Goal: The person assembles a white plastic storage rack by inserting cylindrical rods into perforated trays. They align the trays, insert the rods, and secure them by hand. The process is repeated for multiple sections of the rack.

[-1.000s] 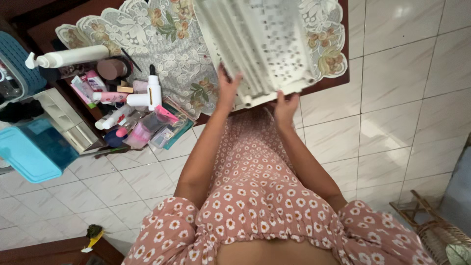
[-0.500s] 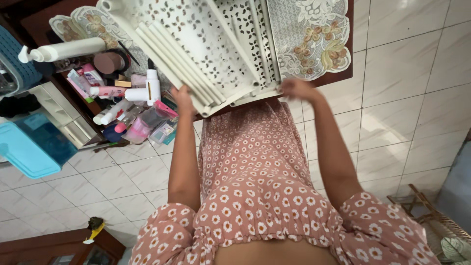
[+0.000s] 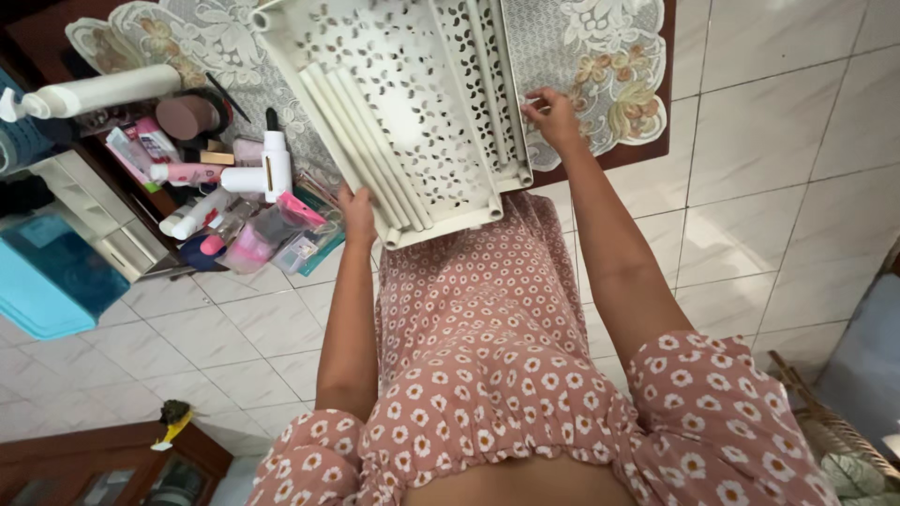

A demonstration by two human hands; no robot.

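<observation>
Both hands (image 3: 357, 212) (image 3: 553, 117) on perforated rack (image 3: 412, 103)

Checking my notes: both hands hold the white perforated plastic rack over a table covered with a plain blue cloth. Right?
Not quite. The head view shows the left hand and right hand on the white rack, but the cloth is floral lace, not plain blue.

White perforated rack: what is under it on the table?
Under the white perforated rack, held by left hand and right hand, lies a floral lace cloth. Whatever lies beneath its middle is covered.
</observation>
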